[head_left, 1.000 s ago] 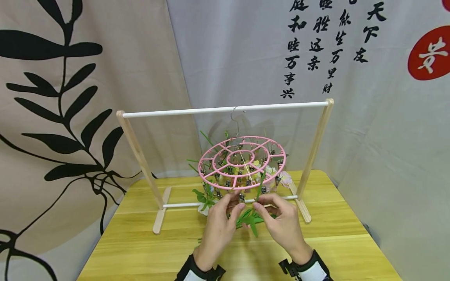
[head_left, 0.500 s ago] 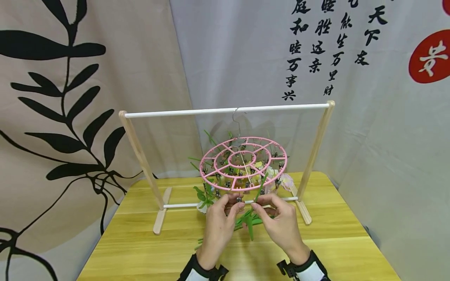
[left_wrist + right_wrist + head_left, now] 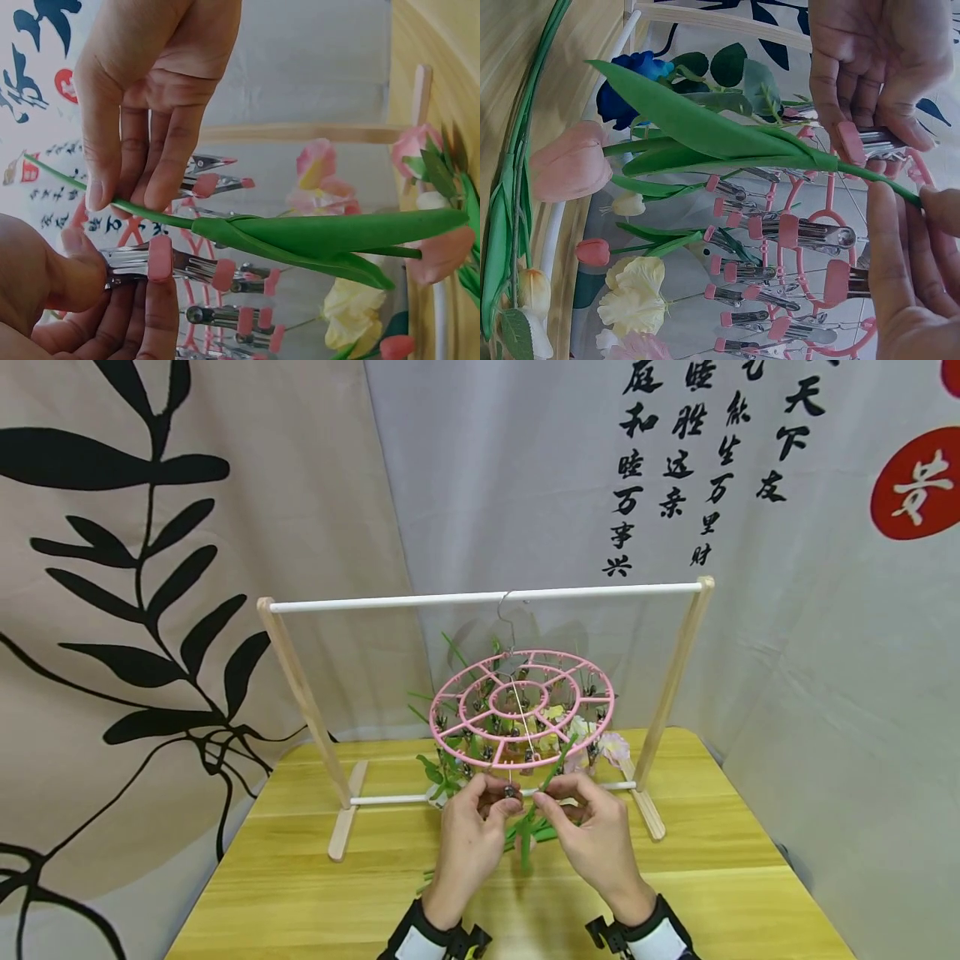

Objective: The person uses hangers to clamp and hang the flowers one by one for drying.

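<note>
In the head view, my left hand pinches a metal clip that hangs from the front of a pink round hanger. Pink tips cover the clip's ends in the left wrist view. My right hand, just to the right, pinches the green stem of an artificial tulip between thumb and fingers. The pale pink tulip blossom points down toward the table, with its stem end up. Stem and clip are close together; the stem does not sit between the clip's tips.
A wood rack with a white top bar carries the hanger. Several other clips hold flowers, among them a blue rose and a yellow flower. More flowers with green stems lie on the wooden table.
My right hand has shifted slightly left toward the clip, and the tulip's leaf has swung left with it. My left hand keeps hold of the clip. The head view has moved slightly.
</note>
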Action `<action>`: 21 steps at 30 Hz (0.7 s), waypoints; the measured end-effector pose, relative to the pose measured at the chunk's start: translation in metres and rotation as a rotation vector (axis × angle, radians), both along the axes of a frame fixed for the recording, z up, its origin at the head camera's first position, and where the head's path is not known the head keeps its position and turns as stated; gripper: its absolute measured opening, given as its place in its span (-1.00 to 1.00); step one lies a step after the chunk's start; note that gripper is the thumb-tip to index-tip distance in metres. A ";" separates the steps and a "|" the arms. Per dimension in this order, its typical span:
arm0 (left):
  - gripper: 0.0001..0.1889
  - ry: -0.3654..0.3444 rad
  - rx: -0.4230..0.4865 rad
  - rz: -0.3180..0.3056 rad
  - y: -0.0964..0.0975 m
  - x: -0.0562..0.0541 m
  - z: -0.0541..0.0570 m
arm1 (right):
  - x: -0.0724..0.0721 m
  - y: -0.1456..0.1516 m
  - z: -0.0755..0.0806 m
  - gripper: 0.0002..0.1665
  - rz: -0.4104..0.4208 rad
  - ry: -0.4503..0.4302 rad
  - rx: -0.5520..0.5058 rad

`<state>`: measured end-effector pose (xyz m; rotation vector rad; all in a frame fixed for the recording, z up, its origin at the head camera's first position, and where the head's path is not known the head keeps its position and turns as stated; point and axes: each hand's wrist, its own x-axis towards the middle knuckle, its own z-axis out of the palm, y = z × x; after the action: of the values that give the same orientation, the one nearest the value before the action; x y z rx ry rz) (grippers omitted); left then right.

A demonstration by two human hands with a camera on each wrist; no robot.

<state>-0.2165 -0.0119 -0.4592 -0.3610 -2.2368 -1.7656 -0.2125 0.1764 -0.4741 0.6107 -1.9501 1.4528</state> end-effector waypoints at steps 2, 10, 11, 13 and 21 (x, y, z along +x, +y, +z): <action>-0.95 0.024 0.013 0.011 0.000 -0.001 -0.002 | 0.000 0.000 -0.001 -0.78 0.001 0.000 -0.002; -0.86 0.067 0.050 0.056 0.001 -0.003 -0.004 | -0.002 -0.001 -0.003 -0.79 0.025 -0.006 -0.020; -0.84 0.069 0.051 0.061 0.001 -0.003 -0.004 | -0.002 -0.001 -0.003 -0.79 0.026 -0.008 -0.023; -0.85 0.074 0.048 0.071 0.001 -0.003 -0.005 | -0.002 -0.002 -0.003 -0.79 0.025 -0.005 -0.023; -0.83 0.072 0.012 0.082 0.001 -0.003 -0.004 | -0.005 -0.007 -0.001 -0.72 0.016 0.023 -0.031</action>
<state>-0.2192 -0.0107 -0.4635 -0.3202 -2.1582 -1.6966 -0.2177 0.1689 -0.4747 0.6273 -1.9051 1.4766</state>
